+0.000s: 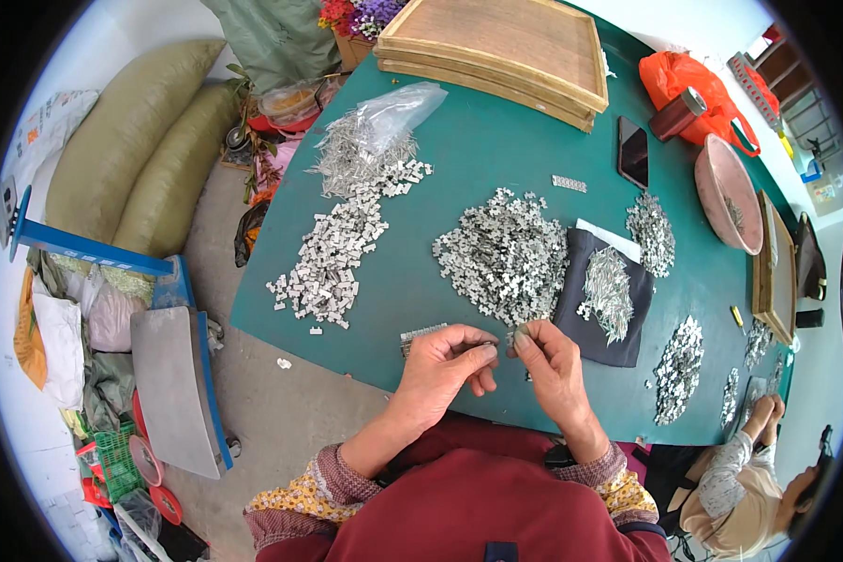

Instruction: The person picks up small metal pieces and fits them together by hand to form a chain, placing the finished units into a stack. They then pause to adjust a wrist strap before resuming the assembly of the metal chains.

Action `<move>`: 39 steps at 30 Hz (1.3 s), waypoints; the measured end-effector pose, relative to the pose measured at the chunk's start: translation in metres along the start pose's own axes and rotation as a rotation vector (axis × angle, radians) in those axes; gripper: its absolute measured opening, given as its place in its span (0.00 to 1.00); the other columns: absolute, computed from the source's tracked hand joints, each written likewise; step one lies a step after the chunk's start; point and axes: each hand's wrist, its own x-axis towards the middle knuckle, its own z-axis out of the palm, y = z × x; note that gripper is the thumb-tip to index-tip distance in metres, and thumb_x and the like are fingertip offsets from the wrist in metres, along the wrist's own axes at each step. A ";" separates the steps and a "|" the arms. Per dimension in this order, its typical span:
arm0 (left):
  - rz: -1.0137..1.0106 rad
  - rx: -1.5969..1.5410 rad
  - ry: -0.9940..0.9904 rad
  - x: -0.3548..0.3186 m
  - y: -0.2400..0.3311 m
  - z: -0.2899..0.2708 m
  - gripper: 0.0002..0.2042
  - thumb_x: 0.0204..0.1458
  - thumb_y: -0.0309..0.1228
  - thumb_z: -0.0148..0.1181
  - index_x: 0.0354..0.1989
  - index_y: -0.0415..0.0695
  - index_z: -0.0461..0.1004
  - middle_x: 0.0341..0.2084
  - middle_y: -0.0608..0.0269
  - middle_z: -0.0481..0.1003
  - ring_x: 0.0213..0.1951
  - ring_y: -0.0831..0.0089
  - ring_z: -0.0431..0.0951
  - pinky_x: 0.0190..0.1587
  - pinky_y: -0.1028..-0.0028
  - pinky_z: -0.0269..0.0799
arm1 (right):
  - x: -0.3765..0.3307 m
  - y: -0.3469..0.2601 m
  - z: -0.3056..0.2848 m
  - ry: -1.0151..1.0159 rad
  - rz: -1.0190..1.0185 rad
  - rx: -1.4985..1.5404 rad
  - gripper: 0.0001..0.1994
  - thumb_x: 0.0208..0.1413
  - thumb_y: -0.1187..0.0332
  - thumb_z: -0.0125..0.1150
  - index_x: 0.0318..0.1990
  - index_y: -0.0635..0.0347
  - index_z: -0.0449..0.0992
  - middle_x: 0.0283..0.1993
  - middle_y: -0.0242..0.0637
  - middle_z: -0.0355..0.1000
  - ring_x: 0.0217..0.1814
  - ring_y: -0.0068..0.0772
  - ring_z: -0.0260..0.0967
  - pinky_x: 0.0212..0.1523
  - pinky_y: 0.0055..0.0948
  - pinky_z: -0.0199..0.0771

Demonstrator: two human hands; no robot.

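Close together at the table's front edge, both my hands are closed in a pinch. My left hand (438,367) presses thumb against forefinger; whatever lies between them is too small to make out. Thumb and forefinger of my right hand (556,373) meet near a tiny greyish bit that I cannot identify. Just beyond the hands spreads a large heap of small silvery metal pieces (501,253). Partly behind my left hand lies a row of joined metal pieces (420,335). A dark cloth (581,323) to the right carries a pile of thin metal pins (607,295).
More metal pieces (323,267) and a plastic bag (403,112) lie at left on the green table (393,290). Stacked wooden trays (496,47), a phone (633,153), a brown cup (679,114) and a pink bowl (721,192) stand farther back. Another person (740,506) works at right.
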 end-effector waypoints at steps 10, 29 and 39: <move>0.005 0.209 0.023 -0.003 0.002 0.005 0.05 0.60 0.25 0.58 0.39 0.36 0.76 0.27 0.63 0.78 0.23 0.79 0.76 0.24 0.80 0.70 | -0.004 0.009 -0.002 -0.128 -0.036 -0.158 0.06 0.65 0.72 0.55 0.39 0.67 0.74 0.31 0.28 0.72 0.32 0.14 0.64 0.32 0.21 0.66; 0.016 0.107 0.107 -0.008 -0.003 0.003 0.07 0.60 0.29 0.60 0.39 0.37 0.77 0.26 0.68 0.76 0.21 0.84 0.72 0.22 0.82 0.66 | -0.006 0.006 0.009 0.108 -0.285 -0.267 0.07 0.57 0.82 0.57 0.42 0.66 0.72 0.35 0.41 0.71 0.31 0.32 0.69 0.33 0.31 0.69; 0.044 0.254 0.023 -0.006 0.000 0.002 0.04 0.58 0.23 0.61 0.37 0.35 0.79 0.22 0.65 0.77 0.21 0.82 0.76 0.22 0.83 0.69 | -0.009 0.003 0.015 0.063 -0.203 -0.181 0.07 0.56 0.83 0.57 0.41 0.65 0.70 0.34 0.45 0.70 0.33 0.44 0.70 0.35 0.37 0.70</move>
